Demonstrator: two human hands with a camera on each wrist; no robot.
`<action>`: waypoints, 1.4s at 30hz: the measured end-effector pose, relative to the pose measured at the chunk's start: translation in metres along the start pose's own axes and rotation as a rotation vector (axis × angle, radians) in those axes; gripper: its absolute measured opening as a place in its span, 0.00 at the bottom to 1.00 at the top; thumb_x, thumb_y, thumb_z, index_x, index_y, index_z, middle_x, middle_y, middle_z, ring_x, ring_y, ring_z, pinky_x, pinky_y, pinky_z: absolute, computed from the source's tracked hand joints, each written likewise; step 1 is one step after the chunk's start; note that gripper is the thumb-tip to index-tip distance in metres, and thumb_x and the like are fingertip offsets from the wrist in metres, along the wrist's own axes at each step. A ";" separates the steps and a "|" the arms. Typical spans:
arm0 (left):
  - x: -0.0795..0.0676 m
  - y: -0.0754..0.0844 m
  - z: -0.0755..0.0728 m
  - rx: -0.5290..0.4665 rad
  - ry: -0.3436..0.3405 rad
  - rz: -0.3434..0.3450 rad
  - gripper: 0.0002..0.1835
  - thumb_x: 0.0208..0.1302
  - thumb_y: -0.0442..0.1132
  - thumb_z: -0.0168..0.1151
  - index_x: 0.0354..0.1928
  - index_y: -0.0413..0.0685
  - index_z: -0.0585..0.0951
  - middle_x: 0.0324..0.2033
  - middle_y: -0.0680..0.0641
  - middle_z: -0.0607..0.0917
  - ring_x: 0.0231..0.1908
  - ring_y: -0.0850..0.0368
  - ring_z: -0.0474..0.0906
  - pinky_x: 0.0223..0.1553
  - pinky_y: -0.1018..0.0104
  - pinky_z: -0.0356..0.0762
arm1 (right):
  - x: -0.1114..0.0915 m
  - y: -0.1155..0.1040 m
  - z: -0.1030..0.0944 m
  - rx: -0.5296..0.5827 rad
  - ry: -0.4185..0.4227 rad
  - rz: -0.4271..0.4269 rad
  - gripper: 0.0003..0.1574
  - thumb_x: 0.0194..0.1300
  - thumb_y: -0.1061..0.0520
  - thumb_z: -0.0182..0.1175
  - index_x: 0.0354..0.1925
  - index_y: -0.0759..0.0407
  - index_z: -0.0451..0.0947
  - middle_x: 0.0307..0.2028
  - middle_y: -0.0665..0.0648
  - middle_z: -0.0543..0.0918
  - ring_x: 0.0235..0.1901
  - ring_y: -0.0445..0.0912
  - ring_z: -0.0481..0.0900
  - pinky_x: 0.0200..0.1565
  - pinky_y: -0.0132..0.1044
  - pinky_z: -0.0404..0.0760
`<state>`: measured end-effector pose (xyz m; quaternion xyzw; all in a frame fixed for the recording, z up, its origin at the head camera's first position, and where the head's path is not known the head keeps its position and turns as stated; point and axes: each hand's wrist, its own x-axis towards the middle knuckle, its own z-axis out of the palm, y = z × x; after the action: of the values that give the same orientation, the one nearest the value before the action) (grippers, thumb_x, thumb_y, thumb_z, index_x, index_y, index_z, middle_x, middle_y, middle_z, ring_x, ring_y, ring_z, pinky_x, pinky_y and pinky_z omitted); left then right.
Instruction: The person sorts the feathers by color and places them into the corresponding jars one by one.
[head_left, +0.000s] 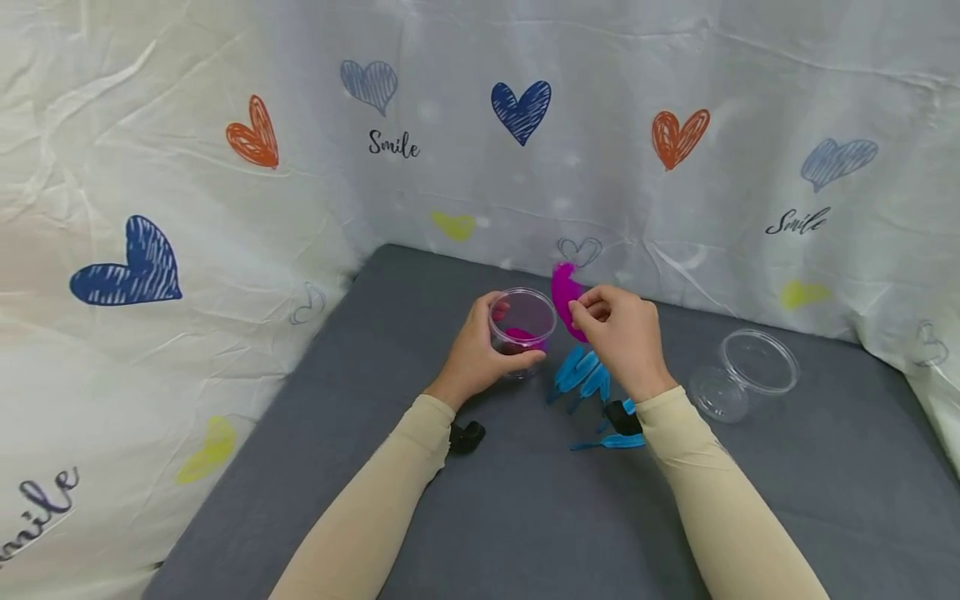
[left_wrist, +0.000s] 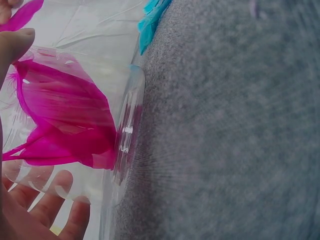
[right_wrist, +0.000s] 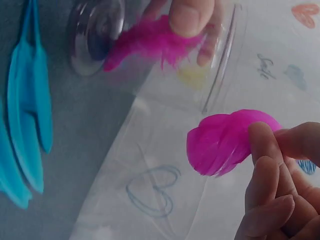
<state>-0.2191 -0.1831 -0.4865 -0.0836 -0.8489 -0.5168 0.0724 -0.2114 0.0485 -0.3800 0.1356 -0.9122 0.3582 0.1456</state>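
Note:
My left hand (head_left: 480, 346) grips a clear plastic cup (head_left: 522, 304) from its side, fingers behind and thumb across the front. Inside the cup lie magenta feathers (left_wrist: 70, 115), pressed against its wall in the left wrist view. Just right of the rim, my right hand (head_left: 622, 337) pinches another magenta feather (right_wrist: 220, 142) between thumb and forefinger, its broad end pointing up in the head view. Several blue feathers (head_left: 577, 371) lie on the table below and beside the right hand, partly hidden by the right wrist.
Two clear containers stand close together at the right: a small one (head_left: 716, 398) and a larger one with a wide rim (head_left: 759, 360). Grey cloth covers the table (head_left: 540, 517). A white curtain (head_left: 450, 83) printed with hearts hangs along its back and left sides.

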 end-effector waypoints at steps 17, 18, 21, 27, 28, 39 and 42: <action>-0.004 0.000 -0.006 -0.056 -0.026 -0.001 0.58 0.57 0.61 0.83 0.81 0.59 0.57 0.72 0.48 0.72 0.72 0.47 0.71 0.70 0.47 0.80 | 0.021 -0.034 0.023 0.070 -0.010 -0.099 0.14 0.74 0.48 0.70 0.42 0.58 0.89 0.34 0.56 0.93 0.32 0.49 0.89 0.35 0.46 0.89; -0.004 0.000 -0.006 -0.054 -0.026 -0.002 0.58 0.57 0.61 0.82 0.81 0.59 0.57 0.72 0.48 0.72 0.72 0.48 0.71 0.70 0.47 0.80 | 0.022 -0.035 0.025 0.077 -0.014 -0.105 0.13 0.74 0.48 0.70 0.42 0.58 0.89 0.34 0.56 0.93 0.32 0.49 0.89 0.35 0.46 0.89; -0.004 0.001 -0.006 -0.044 -0.031 -0.003 0.57 0.57 0.62 0.82 0.81 0.59 0.57 0.72 0.48 0.72 0.68 0.50 0.74 0.67 0.48 0.82 | 0.023 -0.037 0.033 0.097 -0.039 -0.112 0.13 0.74 0.49 0.70 0.41 0.58 0.89 0.34 0.56 0.93 0.32 0.49 0.89 0.36 0.46 0.90; -0.004 0.001 -0.007 -0.044 -0.041 -0.004 0.57 0.57 0.60 0.83 0.81 0.59 0.58 0.70 0.48 0.72 0.56 0.55 0.76 0.57 0.51 0.85 | 0.022 -0.034 0.049 0.103 -0.090 -0.092 0.12 0.75 0.48 0.70 0.42 0.57 0.88 0.34 0.55 0.93 0.32 0.48 0.89 0.37 0.45 0.91; -0.004 0.002 -0.007 -0.044 -0.043 -0.002 0.57 0.57 0.60 0.83 0.81 0.60 0.58 0.70 0.49 0.72 0.56 0.56 0.76 0.57 0.52 0.84 | 0.021 -0.033 0.049 0.104 -0.095 -0.090 0.12 0.75 0.48 0.70 0.42 0.56 0.87 0.34 0.54 0.93 0.32 0.48 0.89 0.37 0.45 0.91; -0.002 0.002 -0.004 -0.042 -0.044 -0.004 0.59 0.55 0.64 0.82 0.82 0.60 0.56 0.71 0.51 0.71 0.64 0.51 0.75 0.63 0.51 0.85 | 0.018 -0.018 0.051 -0.031 -0.163 -0.133 0.12 0.73 0.49 0.72 0.43 0.57 0.91 0.41 0.57 0.89 0.43 0.52 0.81 0.46 0.48 0.87; -0.003 0.001 -0.005 -0.037 -0.039 -0.016 0.61 0.54 0.64 0.83 0.83 0.59 0.55 0.73 0.52 0.70 0.68 0.51 0.74 0.67 0.50 0.84 | 0.017 -0.016 0.052 -0.069 -0.175 -0.146 0.13 0.71 0.49 0.73 0.42 0.57 0.93 0.44 0.59 0.85 0.48 0.53 0.75 0.50 0.49 0.83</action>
<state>-0.2161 -0.1869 -0.4842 -0.0880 -0.8411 -0.5314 0.0501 -0.2306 -0.0011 -0.4006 0.2273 -0.9210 0.3017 0.0957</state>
